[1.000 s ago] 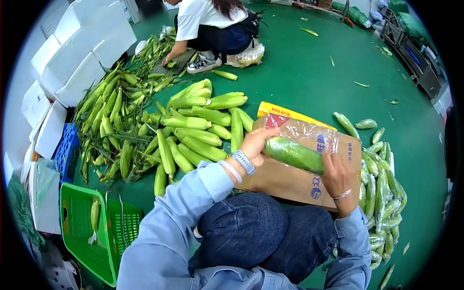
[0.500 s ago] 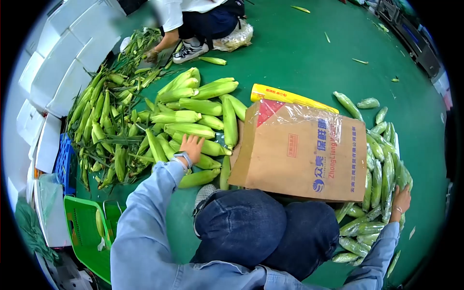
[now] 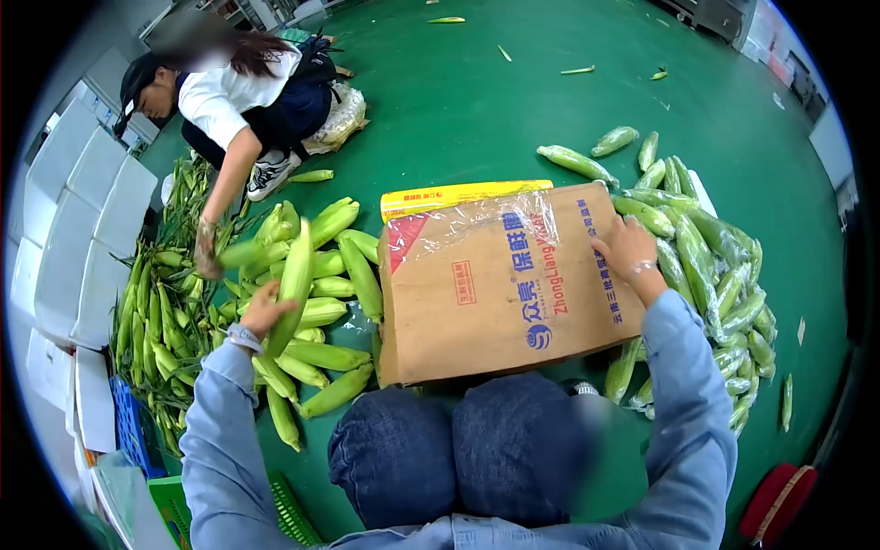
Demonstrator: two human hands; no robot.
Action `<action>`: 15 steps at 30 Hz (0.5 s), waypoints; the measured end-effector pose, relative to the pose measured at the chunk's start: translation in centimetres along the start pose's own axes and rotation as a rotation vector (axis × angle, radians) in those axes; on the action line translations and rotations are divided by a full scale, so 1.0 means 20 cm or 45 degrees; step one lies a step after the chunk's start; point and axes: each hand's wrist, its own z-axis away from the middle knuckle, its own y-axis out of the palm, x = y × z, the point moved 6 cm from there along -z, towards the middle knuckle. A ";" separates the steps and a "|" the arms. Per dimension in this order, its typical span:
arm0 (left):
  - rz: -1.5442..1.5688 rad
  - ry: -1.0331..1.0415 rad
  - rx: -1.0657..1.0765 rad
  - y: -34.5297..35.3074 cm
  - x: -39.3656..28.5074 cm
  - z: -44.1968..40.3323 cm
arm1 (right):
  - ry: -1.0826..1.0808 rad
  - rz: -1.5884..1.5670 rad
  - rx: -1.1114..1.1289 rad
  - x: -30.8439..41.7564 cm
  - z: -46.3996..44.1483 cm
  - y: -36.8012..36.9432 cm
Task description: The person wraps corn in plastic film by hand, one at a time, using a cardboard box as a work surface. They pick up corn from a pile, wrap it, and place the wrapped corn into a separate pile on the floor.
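Observation:
My left hand (image 3: 266, 310) is closed around a green-husked ear of corn (image 3: 298, 275), tilted with its top end up, over a pile of corn ears (image 3: 325, 357). At the right edge of a cardboard box (image 3: 495, 284), my right hand (image 3: 628, 246) rests with fingers apart and nothing visible in it. Beside that hand lies a heap of corn ears wrapped in clear film (image 3: 724, 247). A yellow cling film box (image 3: 458, 194) lies along the far edge of the cardboard box.
A person (image 3: 243, 101) crouches at the far left, one hand (image 3: 207, 252) over the pile. White foam boxes (image 3: 87, 192) line the left side. A blue crate (image 3: 133, 426) and a green basket (image 3: 170, 509) stand at lower left. A red stool-like object (image 3: 779, 500) sits at lower right.
My left hand has lifted an ear of corn from the pile. My right hand has moved from the wrapped corn to the box edge. The other person's arm reaches nearer, and my view has shifted.

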 end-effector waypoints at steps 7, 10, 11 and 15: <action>-0.590 1.130 -0.286 0.76 -0.96 -0.16 | -0.035 0.013 0.065 0.39 -0.18 0.27; -0.913 1.325 -0.333 1.15 -1.08 -0.27 | 0.051 -0.698 0.526 0.27 -0.15 0.28; -1.056 1.419 -0.433 1.25 -1.07 -0.30 | 0.089 -1.253 0.895 0.23 -0.10 0.32; -1.039 1.170 -0.394 1.41 -0.98 -0.33 | 0.234 -2.104 0.593 -0.05 -0.21 0.18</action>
